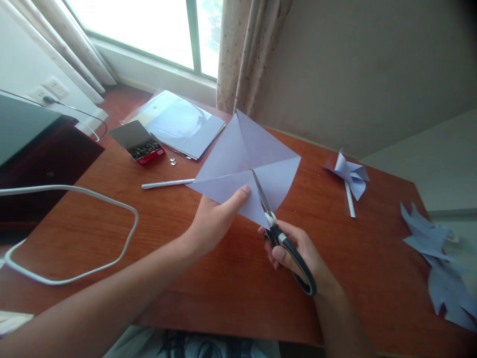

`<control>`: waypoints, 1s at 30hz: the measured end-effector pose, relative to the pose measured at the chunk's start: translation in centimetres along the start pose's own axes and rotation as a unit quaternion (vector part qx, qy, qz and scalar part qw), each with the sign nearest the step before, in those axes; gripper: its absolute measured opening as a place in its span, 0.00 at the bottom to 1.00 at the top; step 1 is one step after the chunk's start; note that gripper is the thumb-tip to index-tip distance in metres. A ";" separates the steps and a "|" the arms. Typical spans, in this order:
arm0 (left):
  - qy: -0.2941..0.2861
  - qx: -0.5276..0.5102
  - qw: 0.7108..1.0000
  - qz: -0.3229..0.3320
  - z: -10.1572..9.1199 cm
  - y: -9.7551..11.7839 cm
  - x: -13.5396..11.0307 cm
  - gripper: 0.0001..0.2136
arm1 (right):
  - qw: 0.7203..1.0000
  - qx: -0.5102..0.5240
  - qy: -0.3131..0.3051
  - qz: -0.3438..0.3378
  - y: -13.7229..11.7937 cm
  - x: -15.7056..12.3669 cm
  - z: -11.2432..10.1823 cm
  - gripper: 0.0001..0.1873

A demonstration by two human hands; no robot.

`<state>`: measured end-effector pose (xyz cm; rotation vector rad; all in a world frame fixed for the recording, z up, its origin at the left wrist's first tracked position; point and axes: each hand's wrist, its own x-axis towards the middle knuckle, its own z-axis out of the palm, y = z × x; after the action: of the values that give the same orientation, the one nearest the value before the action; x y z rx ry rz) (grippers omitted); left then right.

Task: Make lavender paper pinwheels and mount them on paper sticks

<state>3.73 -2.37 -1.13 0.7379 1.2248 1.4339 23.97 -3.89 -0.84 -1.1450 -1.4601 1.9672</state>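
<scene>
My left hand [218,214] pinches a square of pale purple paper [244,144] by its near side, thumb on top and fingers underneath. Crease lines run across the sheet between its corners. In my right hand [294,243] is a pair of scissors [278,231] with black and white handles. Their blades lie over the near corner of the sheet, with the tip close to its middle. How far the paper is cut there I cannot tell. A thin white paper stick [167,183] lies on the table, one end hidden behind the sheet.
A small open box of metal thumbtacks [145,148] and some loose tacks [173,161] sit left of a plastic-sleeved paper stack [179,122]. A finished pinwheel [348,174] and several cut paper pieces [439,263] lie right. A white cable [134,223] loops over the wooden table [223,293].
</scene>
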 end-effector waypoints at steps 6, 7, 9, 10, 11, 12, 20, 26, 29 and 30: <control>-0.018 0.025 0.999 -0.029 0.3 0.1 -0.6 0.13 | 1.000 -0.010 0.004 -0.009 -0.4 0.2 0.3 0.23; -0.019 0.028 0.999 -0.031 0.4 0.1 -0.7 0.13 | 1.000 -0.012 0.005 -0.012 -0.4 0.3 0.3 0.23; -0.023 0.032 0.999 -0.032 0.5 0.2 -0.8 0.13 | 1.000 -0.014 0.009 -0.016 -0.4 0.3 0.3 0.22; -0.024 0.033 0.999 -0.032 0.6 0.2 -0.9 0.12 | 1.000 -0.013 0.010 -0.016 -0.4 0.4 0.3 0.22; -0.024 0.034 0.999 -0.033 0.6 0.2 -0.9 0.12 | 1.000 -0.012 0.011 -0.016 -0.4 0.4 0.3 0.22; -0.023 0.036 0.999 -0.033 0.6 0.3 -1.0 0.11 | 1.000 -0.010 0.014 -0.015 -0.3 0.4 0.3 0.22; -0.016 0.057 0.998 -0.032 0.9 0.3 -1.2 0.10 | 0.999 -0.002 0.032 -0.016 -0.1 0.4 0.5 0.24; -0.021 0.060 0.997 -0.032 0.9 0.3 -1.1 0.10 | 0.999 -0.009 0.034 -0.016 -0.2 0.4 0.5 0.22; -0.022 0.062 0.997 -0.029 0.9 0.3 -1.1 0.09 | 0.999 -0.012 0.034 -0.013 -0.3 0.3 0.4 0.20; -0.021 0.062 0.997 -0.030 0.9 0.4 -1.1 0.10 | 0.999 -0.011 0.035 -0.011 -0.3 0.4 0.5 0.20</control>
<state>4.71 -3.18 -0.33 0.8044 1.3004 1.2962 23.36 -3.79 -0.65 -1.1889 -1.4558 1.8823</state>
